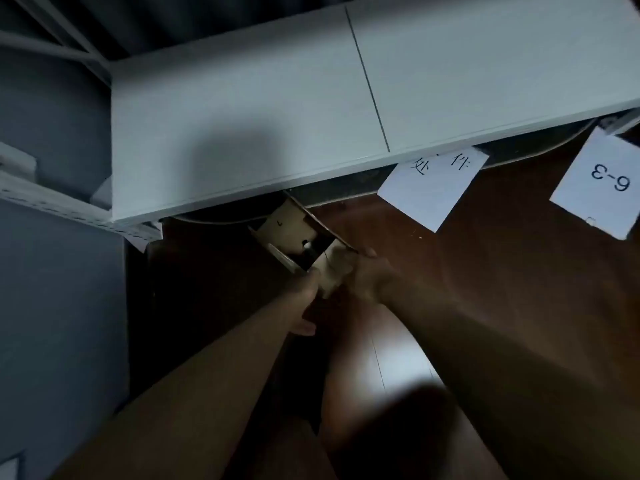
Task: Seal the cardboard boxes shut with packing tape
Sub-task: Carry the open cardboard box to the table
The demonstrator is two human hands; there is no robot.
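A small open cardboard box (287, 230) sits low under the front edge of a white shelf, its flaps standing up and something dark showing inside. My left hand (306, 303) grips the box's near left corner. On the near right flap, my right hand (363, 271) holds the cardboard with its fingers curled over the edge. Both forearms reach down from the bottom of the view. No packing tape is in view.
The white shelf board (242, 116) overhangs the box and hides its far side. Two paper labels hang from the shelf edge, one with handwriting (429, 188) and one reading 6-3 (599, 188). Brown wooden floor (502, 254) lies below. A grey wall and metal rack post (52, 202) stand at left.
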